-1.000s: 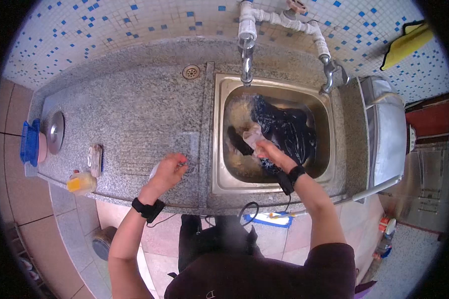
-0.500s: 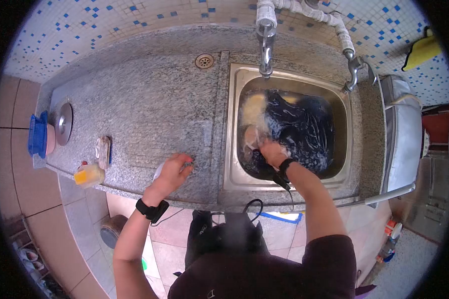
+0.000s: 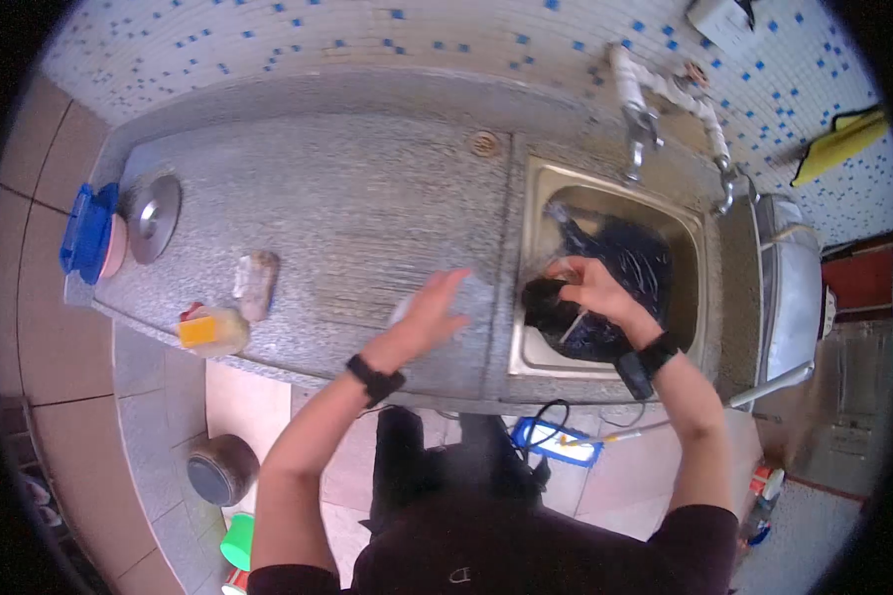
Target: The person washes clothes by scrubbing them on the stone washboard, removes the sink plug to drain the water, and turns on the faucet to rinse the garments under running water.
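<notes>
My right hand [image 3: 597, 290] is over the left half of the steel sink [image 3: 528, 233], fingers curled round a dark, wet, soft-looking bundle [image 3: 549, 305]. What kind of thing it is cannot be made out. Behind and under this hand, a glossy, wrinkled dark sheet [image 3: 637, 260] like plastic or wet cloth spreads across the basin. My left hand [image 3: 429, 315] hovers at or just above the granite counter left of the sink, its fingers apart. A whitish edge [image 3: 403, 305] shows beside its fingers, mostly hidden and too blurred to name.
Two taps [image 3: 641, 149] stand behind the sink. Leftward on the counter are a yellow-labelled container [image 3: 213, 331], a long pale item [image 3: 257, 286], a round metal lid [image 3: 155, 220] and a blue basket [image 3: 90, 233]. A yellow cloth [image 3: 843, 147] hangs at right.
My right hand has lifted, bringing the dark bundle up into sight. My left hand has moved right with fingers still apart. The camera view has shifted, so the counter and sink appear further right.
</notes>
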A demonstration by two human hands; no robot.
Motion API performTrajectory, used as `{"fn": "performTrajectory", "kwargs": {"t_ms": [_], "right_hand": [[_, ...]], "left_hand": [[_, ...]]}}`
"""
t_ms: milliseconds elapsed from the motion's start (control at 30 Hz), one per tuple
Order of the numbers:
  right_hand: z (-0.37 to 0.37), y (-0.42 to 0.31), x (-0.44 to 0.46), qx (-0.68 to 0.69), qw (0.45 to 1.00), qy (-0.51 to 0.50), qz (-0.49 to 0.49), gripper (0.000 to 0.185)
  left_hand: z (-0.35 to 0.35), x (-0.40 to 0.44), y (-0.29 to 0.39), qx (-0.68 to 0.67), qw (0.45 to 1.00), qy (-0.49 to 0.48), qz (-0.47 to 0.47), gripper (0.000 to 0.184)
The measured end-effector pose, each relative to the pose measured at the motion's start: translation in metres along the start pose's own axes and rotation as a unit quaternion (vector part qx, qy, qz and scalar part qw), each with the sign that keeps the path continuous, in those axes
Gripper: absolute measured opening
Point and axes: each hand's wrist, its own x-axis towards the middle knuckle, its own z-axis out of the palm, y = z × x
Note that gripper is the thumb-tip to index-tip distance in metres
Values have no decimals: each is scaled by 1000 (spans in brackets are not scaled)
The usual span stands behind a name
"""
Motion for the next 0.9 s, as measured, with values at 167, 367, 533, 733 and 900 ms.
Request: {"fn": "performTrajectory", "kwargs": {"t_ms": [167, 367, 533, 733, 900], "right_hand": [[104, -97, 61, -24, 992, -79, -97, 32], [201, -111, 143, -29, 990, -92, -102, 36], [209, 34, 188, -183, 946, 191, -187, 38], [270, -11, 218, -166, 916, 361, -52, 43], [302, -45, 181, -272, 903, 304, -133, 34]], "left_hand": [[-56, 8, 2, -105, 986, 96, 91, 78], [-128, -13, -93, -43, 991, 123, 7, 53], [-107, -32, -125, 222, 971, 74, 36, 66], [-119, -37, -130, 140, 973, 156, 91, 89], [-109, -44, -133, 16, 990, 134, -48, 99]]}}
